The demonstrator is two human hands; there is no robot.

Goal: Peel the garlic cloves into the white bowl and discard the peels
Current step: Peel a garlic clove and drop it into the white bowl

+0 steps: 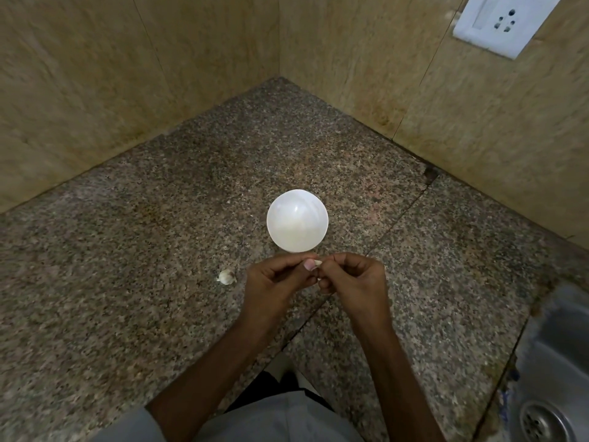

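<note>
Both hands meet just on the near side of the white bowl [297, 224], above the desk [127, 282]. The left hand [274, 279] pinches a garlic clove [316, 263] between thumb and curled fingers, with the pale tip of the clove showing past the thumbnail. The right hand [353, 279], fingers curled in, nips at the clove's right side. Whether it has the skin alone or the flesh too is too small to tell. No clove can be made out in the bowl.

A second clove [226, 277] lies on the desk to the left of the hands, apart from the bowl, with its skin on as far as can be seen.

A clove like this is likely very light and firm, wrapped in thin, dry, papery skin that tears rather than stretches. The sensible place to start is the pointed tip or the blunt root end, where the skin lifts most easily. One hand steadies the body of the clove while a nail of the other catches the edge. Once bare, the clove may turn slick and could slip, so peeling close over the bowl makes sense. The peels are featherlight and will drift at a breath. The sink [557, 362] lies at the near right.
</note>
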